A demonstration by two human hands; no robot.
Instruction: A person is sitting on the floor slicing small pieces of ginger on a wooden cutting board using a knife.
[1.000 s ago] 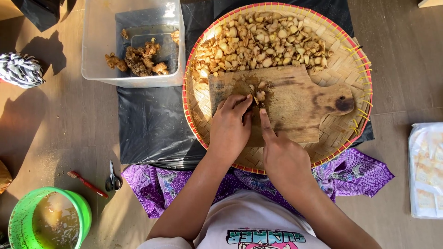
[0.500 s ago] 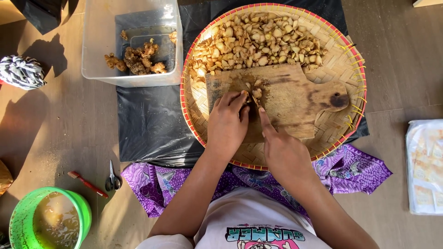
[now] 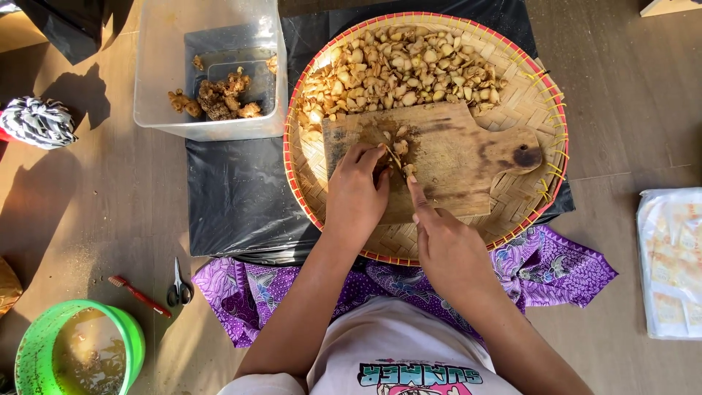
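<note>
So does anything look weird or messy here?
A little. The board has a dark burnt-looking spot near its right end. Scissors and a red toothbrush lie loose on the floor. The left hand and right hand work tidily on the board.

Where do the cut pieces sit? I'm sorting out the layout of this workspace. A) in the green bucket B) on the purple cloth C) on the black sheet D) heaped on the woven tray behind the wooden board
D: the pale cut pieces lie heaped on the woven tray, just beyond the wooden board.
</note>
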